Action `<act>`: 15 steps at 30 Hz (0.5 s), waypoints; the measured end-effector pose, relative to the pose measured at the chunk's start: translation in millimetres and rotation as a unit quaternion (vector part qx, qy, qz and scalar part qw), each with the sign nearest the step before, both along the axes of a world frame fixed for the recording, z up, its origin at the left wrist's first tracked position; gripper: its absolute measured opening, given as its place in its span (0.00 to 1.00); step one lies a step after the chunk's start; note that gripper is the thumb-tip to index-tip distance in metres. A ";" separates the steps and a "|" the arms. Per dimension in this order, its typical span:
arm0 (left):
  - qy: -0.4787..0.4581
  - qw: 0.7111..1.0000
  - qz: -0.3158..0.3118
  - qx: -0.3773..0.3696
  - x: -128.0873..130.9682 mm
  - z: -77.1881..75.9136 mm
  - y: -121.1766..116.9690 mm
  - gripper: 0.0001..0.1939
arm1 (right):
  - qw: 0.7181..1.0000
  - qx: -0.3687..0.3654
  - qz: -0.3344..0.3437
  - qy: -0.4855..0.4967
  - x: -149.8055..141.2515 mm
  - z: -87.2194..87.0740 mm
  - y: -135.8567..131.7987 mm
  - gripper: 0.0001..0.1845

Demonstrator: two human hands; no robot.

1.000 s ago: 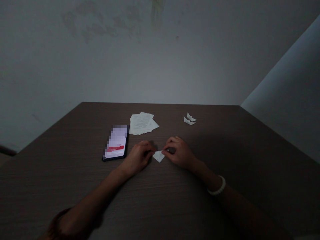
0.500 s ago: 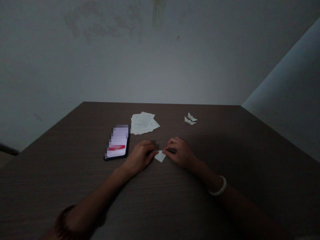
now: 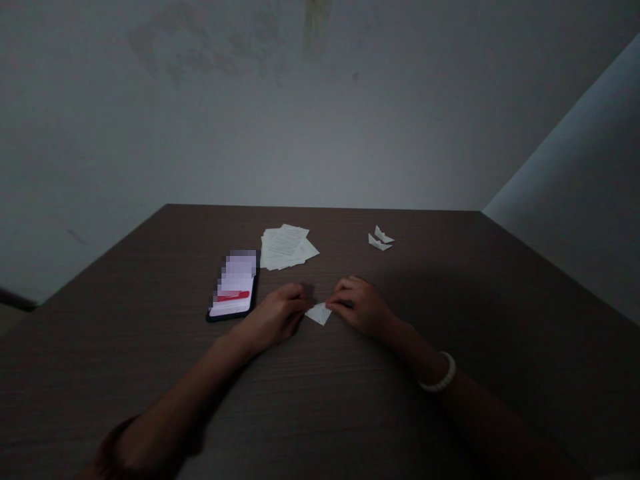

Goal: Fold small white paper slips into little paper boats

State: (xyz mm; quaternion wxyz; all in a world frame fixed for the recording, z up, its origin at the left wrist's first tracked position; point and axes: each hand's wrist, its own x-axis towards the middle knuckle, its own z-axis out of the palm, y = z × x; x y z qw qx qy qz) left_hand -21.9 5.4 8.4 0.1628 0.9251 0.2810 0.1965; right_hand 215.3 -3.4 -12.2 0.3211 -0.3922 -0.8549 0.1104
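A small folded piece of paper [image 3: 319,313], white with faint print and shaped like a triangle pointing toward me, is low over the table between my hands. My left hand [image 3: 279,312] pinches its left corner between thumb and fingers. At the right corner, the fingertips of my right hand [image 3: 361,305] are closed on the paper. Two small folded paper boats [image 3: 380,244] stand farther back, to the right. A fanned stack of printed paper sheets [image 3: 286,248] lies behind my left hand.
A phone [image 3: 233,285] with its screen lit lies left of my left hand, close to the stack. The dark wooden table [image 3: 320,413] meets a stained grey wall [image 3: 320,133] at its far edge.
My left hand has shifted slightly left along the paper's edge, and more of the paper's left corner shows. The right hand has barely moved.
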 end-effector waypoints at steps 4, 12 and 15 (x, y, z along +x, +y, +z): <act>0.017 1.000 -0.004 0.004 0.3 2.7 -2.4 0.15 | 1.000 0.001 0.020 -0.019 4.5 1.5 -0.2 0.06; 0.033 0.999 0.001 -0.003 0.2 12.0 -8.6 0.12 | 0.998 0.013 0.018 -0.054 4.7 10.9 -6.6 0.09; 0.025 1.000 0.016 -0.010 1.0 11.0 -8.2 0.13 | 0.999 0.013 0.011 -0.052 3.8 10.5 -6.7 0.08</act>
